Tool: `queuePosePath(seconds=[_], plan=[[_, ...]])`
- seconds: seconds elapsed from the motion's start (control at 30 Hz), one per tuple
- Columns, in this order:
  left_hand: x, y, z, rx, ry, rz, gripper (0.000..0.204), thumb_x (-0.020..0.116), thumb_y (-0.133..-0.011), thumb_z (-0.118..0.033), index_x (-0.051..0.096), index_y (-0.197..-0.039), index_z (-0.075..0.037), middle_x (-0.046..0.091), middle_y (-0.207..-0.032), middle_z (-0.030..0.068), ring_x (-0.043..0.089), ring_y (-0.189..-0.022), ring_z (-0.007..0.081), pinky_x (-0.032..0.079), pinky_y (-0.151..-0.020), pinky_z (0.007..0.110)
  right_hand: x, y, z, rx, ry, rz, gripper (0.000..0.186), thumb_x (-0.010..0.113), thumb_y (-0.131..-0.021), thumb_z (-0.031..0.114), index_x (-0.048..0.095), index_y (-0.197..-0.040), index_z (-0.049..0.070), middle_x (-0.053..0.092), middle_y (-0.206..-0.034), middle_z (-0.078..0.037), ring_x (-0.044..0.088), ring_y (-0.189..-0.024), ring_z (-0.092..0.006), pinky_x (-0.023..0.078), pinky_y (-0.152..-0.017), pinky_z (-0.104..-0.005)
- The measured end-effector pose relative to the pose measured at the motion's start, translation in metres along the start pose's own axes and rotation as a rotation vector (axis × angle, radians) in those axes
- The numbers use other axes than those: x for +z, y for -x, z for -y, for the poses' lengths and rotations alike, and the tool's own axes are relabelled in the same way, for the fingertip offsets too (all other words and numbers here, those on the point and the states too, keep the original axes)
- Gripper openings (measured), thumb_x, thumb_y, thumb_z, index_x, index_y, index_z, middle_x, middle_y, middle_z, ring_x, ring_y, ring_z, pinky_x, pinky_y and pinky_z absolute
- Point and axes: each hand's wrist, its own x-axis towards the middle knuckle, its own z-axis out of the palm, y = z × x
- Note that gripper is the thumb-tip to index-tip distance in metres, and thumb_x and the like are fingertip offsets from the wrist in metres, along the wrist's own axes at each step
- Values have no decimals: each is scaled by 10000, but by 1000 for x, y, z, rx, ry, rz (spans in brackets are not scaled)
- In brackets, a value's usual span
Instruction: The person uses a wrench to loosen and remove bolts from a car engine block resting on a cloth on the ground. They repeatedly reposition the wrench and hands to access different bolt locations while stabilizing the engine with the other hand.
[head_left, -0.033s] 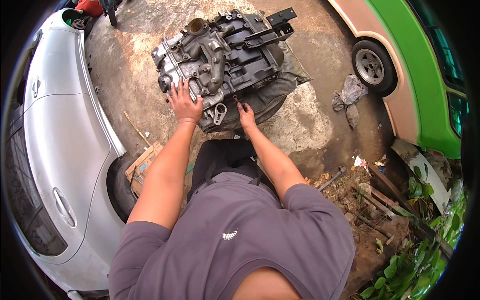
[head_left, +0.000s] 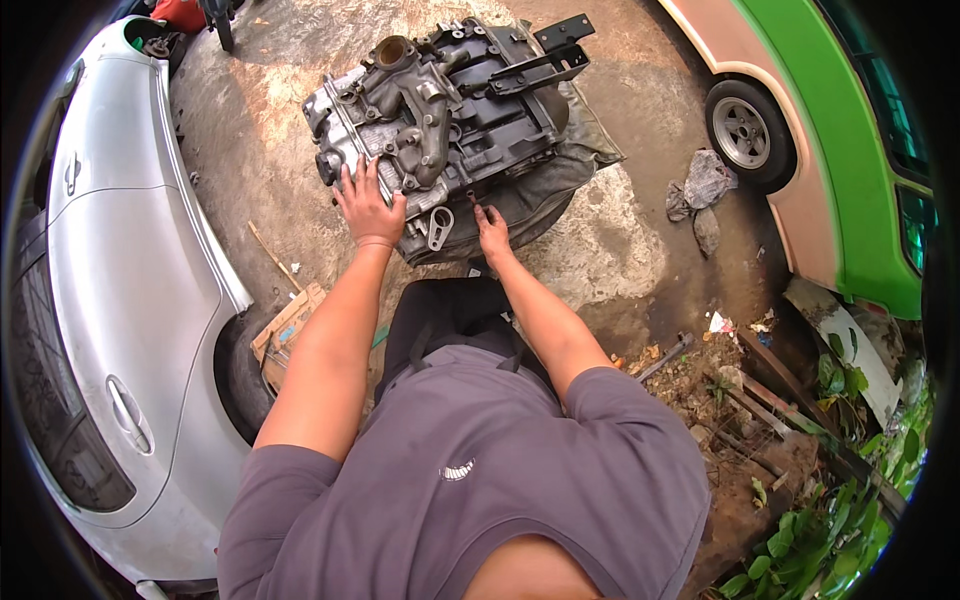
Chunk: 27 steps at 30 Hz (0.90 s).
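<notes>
A grey metal car engine lies on its side in front of me, on a dark cloth. My left hand rests on its near left edge, fingers spread over the metal. Low at the near side, my right hand is closed around what looks like a wrench. Only the tip of that tool shows, close to the engine's lower edge; the rest is hidden by the fingers. Between the hands, a light metal bracket with an oblong opening sticks out from the engine. A black mounting bracket juts from the far right.
A silver car stands along the left. On the right is a green and peach vehicle with its wheel. Crumpled rags lie near that wheel. A wooden board lies by the car; debris and plants fill the lower right.
</notes>
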Motion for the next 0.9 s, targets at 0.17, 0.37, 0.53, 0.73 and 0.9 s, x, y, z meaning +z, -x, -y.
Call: queuePosePath(seconds=[0.17,0.37,0.53,0.73,0.9], plan=[[-3,0,-1,-7,10,21,712,566,-751,-347,436,-1425,-158,376,-1527,93,235,-1451,366,113,-1167,594,11,-3,-2,138,-13,-54,565,607,-955,449,549,-1229,-41,607,-1124,-128,540,-1048,-192,417,-931,-315],[-6,0,-2,8,34,21,725,580,-729,-337,443,-1421,-168,380,-1526,90,244,-1447,365,110,-1167,596,9,-22,-22,123,26,-4,707,596,-949,476,468,-1348,-93,575,-1294,-225,536,-1217,-272,393,-1022,-350],[-6,-1,-2,15,7,17,718,579,-742,-330,436,-1426,-164,382,-1524,79,248,-1441,371,124,-1164,593,-22,-39,-6,-1,456,34,683,617,-916,494,524,-1329,-42,599,-1280,-236,585,-1191,-329,437,-993,-378],[-6,0,-2,2,27,8,719,582,-729,-335,448,-1415,-166,384,-1523,74,246,-1446,359,118,-1168,599,-58,-34,80,-455,1086,-77,498,690,-809,513,689,-1049,76,687,-980,-122,647,-914,-355,519,-759,-426],[-6,0,-1,13,24,3,716,582,-743,-343,439,-1421,-163,382,-1522,75,246,-1446,356,115,-1169,600,-61,-24,130,-690,1342,-33,313,696,-816,427,708,-917,131,685,-870,-63,666,-845,-281,510,-739,-418]])
